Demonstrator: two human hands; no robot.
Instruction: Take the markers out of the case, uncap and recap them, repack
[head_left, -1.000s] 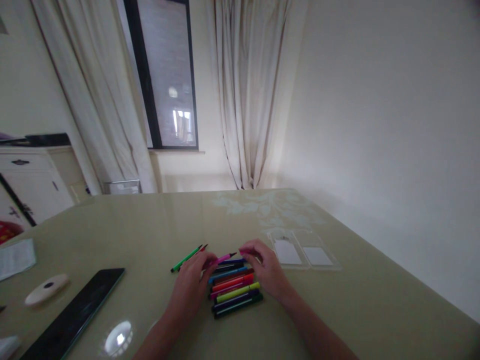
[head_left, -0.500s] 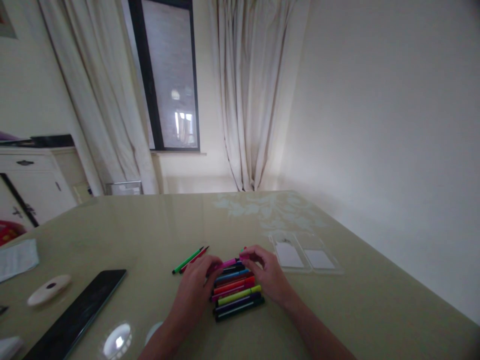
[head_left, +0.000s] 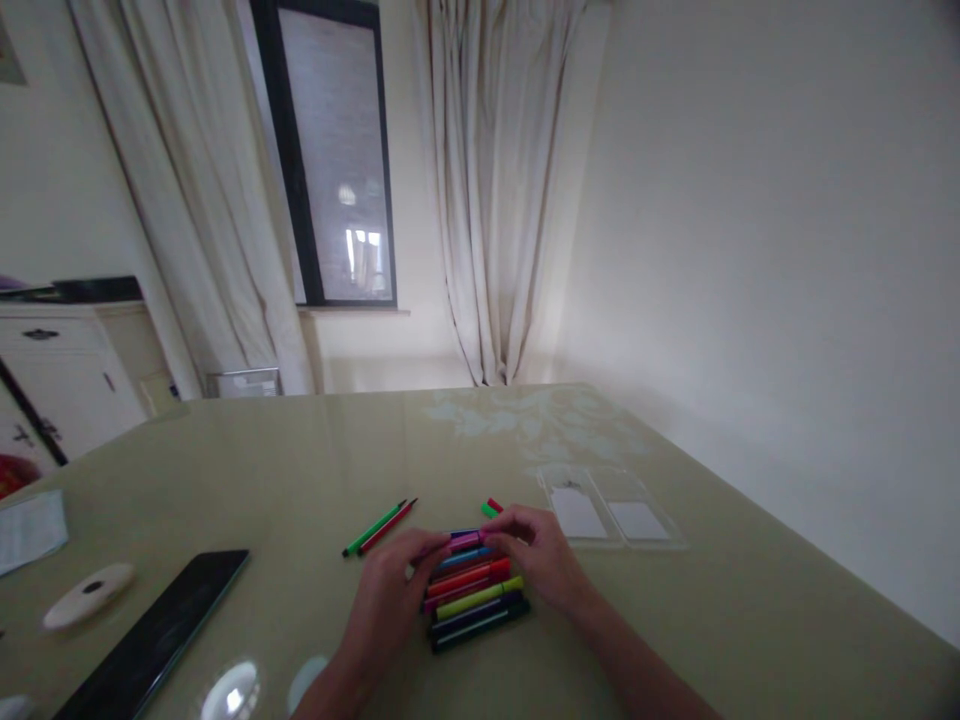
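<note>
A pink felt-tip pen (head_left: 465, 541) spans the gap between my two hands. Its left end is pinched by the fingers of my left hand (head_left: 394, 575), while my right hand (head_left: 544, 555) grips the right end between thumb and fingertips. Just below it several capped felt-tip pens lie side by side in a row: blue, a red pen (head_left: 469, 578), a yellow-green pen (head_left: 480, 597) and a dark pen (head_left: 480, 630) nearest me. Uncapped, a green pen (head_left: 373, 529) and a red pen (head_left: 388, 526) rest left of the hands. Beyond my right hand are a red cap (head_left: 495, 505) and a green cap (head_left: 490, 511).
An open clear plastic case (head_left: 611, 505) with white inserts lies at the right. At the left are a black tablet-like slab (head_left: 154, 635), a white oval object (head_left: 90, 595) and a folded paper (head_left: 31, 530). A shiny round object (head_left: 231, 690) sits near the front edge.
Both hands have come slightly down and nearer each other with the pink pen, now level over the row. The dark section visible by its right end before no longer shows. Both loose caps are more exposed.
</note>
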